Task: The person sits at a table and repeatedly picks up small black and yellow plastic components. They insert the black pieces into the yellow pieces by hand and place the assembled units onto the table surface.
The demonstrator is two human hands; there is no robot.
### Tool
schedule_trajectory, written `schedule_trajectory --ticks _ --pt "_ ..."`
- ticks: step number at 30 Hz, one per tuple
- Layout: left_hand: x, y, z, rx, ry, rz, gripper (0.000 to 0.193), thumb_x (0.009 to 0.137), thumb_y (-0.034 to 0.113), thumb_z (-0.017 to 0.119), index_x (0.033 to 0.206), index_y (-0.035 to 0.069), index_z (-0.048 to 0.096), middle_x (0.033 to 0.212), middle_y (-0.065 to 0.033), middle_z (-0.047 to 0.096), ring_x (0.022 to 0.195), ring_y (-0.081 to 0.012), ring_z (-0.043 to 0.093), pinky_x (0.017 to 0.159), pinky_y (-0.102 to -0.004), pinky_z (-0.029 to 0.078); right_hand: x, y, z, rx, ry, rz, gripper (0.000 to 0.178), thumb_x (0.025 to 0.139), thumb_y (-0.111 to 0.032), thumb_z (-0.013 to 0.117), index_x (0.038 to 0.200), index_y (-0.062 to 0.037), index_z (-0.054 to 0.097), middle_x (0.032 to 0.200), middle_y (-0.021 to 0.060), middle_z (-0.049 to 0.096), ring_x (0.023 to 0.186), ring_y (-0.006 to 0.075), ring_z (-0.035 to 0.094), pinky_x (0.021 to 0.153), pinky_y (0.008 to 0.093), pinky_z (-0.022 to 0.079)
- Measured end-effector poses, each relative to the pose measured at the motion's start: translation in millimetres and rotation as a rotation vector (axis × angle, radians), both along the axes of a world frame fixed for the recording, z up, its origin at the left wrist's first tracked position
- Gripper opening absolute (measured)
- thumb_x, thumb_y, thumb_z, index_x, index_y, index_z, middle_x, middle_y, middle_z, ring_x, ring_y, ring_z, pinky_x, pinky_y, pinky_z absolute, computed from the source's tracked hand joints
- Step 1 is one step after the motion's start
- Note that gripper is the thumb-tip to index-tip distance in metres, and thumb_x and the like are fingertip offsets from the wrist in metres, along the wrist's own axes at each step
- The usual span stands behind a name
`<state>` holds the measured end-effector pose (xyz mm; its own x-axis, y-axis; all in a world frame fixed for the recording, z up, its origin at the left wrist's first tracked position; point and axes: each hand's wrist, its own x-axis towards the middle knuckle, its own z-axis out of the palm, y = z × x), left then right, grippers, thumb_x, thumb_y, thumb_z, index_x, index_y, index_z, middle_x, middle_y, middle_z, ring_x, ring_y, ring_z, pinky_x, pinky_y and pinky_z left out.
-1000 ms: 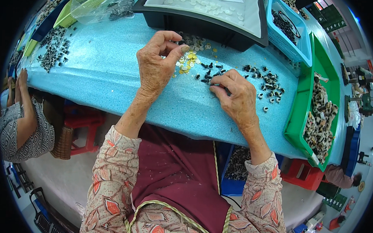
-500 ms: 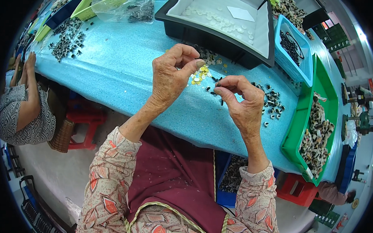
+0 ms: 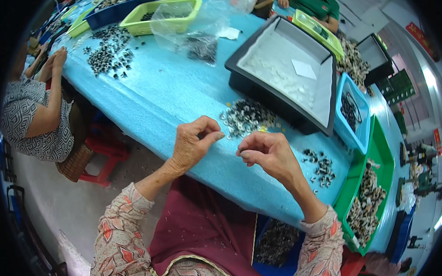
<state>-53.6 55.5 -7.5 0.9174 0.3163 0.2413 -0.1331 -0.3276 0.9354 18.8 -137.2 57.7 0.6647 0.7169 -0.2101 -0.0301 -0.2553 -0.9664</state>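
Note:
Above the blue table [image 3: 149, 99], my left hand [image 3: 191, 144] has its thumb and forefinger pinched together; whatever may be between them is too small to make out. Close by on its right, my right hand [image 3: 271, 157] pinches a small dark piece [image 3: 242, 151] at the fingertips. Beyond both hands lies a pile of small black and white pieces [image 3: 243, 114]. A few yellow discs [image 3: 264, 129] show at its right end, partly behind my right hand. More small black and white pieces [image 3: 323, 170] are scattered right of my right hand.
A black tray [image 3: 280, 103] lined with white holds pale discs. To its right are a light blue basket [image 3: 359, 138] and a green tray [image 3: 349, 220] of mottled pieces. A yellow-green basket [image 3: 130, 25] and a clear plastic bag [image 3: 171, 31] stand far left. Co-workers sit left and beyond.
The view has shifted, so the table's far side shows more. My hands have come closer together and moved back from the pile, which is now less covered.

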Motion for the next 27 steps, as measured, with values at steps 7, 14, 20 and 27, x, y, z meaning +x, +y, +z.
schedule_trajectory --ticks 7,14,20,27 --pt "2 0 -5 -0.009 -0.051 -0.022 0.01 0.078 0.005 0.073 0.081 0.001 0.064 0.066 -0.0035 0.065 0.061 -0.0057 0.058 0.056 -0.0227 0.046 131 114 52 0.262 -0.35 0.038 0.023 0.078 -0.013 0.072 0.093 0.0039 0.066 0.078 0.0091 0.066 0.067 0.0136 0.063 0.063 0.0248 0.053" --pt "1 7 -9 0.039 -0.049 0.019 0.007 0.079 0.004 0.07 0.081 0.001 0.063 0.067 -0.0009 0.063 0.062 -0.0042 0.055 0.056 -0.0211 0.045 151 104 79 0.321 -0.57 -0.143 0.031 0.082 -0.012 0.07 0.102 0.0098 0.062 0.083 0.0151 0.069 0.066 0.0163 0.067 0.055 0.0235 0.054" --pt "-2 1 -6 -0.061 0.016 0.018 0.003 0.081 0.003 0.068 0.083 0.002 0.066 0.072 0.0004 0.064 0.068 -0.0039 0.055 0.063 -0.0192 0.045 50 -29 44 -0.183 -0.493 -0.024 0.01 0.079 -0.003 0.066 0.089 -0.003 0.07 0.08 0.0075 0.07 0.071 0.0123 0.066 0.063 0.0252 0.052" --pt "5 2 -3 0.325 -0.041 -0.005 0.012 0.074 0.003 0.071 0.086 0.003 0.068 0.078 -0.0036 0.065 0.067 -0.0111 0.058 0.061 -0.0246 0.047 -24 -98 -20 -0.388 -0.959 -0.132 0.021 0.076 0.003 0.066 0.095 -0.0038 0.067 0.087 0.0113 0.067 0.079 0.0269 0.067 0.067 0.032 0.053"
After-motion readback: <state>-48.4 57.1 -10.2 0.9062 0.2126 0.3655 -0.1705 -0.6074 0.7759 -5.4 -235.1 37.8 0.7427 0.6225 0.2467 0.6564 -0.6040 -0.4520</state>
